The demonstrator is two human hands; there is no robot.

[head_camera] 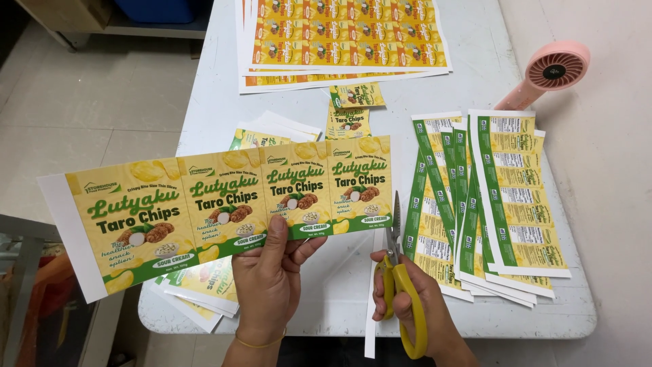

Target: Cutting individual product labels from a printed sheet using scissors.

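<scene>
My left hand pinches the label strip; my right hand grips yellow scissors. White table; tiled floor at nine o'clock.

A white table with rounded corners is being seen from above, standing on a floor of pale tiles that is being lit evenly. A wooden cabinet and a blue bin are being shown at the far edge, beyond the table.
</scene>
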